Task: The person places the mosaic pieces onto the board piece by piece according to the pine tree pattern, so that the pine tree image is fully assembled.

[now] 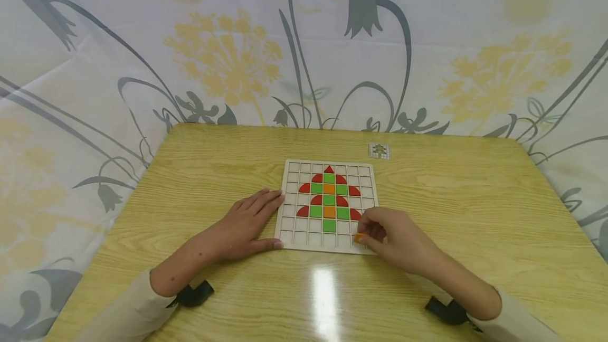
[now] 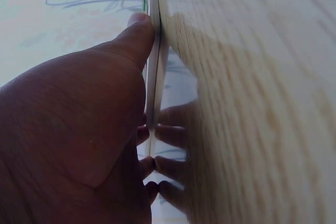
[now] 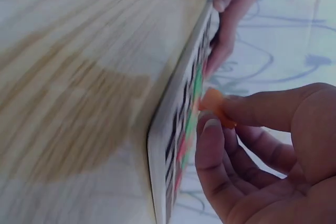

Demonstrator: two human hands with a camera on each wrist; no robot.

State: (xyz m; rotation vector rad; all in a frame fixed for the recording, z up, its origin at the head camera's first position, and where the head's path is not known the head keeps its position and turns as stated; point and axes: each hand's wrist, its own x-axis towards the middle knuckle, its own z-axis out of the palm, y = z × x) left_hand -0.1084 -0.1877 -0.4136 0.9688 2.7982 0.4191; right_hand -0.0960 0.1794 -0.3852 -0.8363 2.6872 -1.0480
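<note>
A pale gridded board lies flat on the table, bearing red, green and orange tiles laid out in a tree shape. My left hand rests at the board's left edge, fingers straight, with thumb and fingertips touching the rim. Over the lower right corner of the board, my right hand pinches an orange tile between thumb and fingers. The right wrist view shows this tile just off the board's face; its exact shape is partly hidden by the fingertips.
A small pattern card with a tree picture lies beyond the board, towards the back of the wooden table. Behind the table hangs a flower-printed cloth. Dark straps with small black devices sit at both wrists.
</note>
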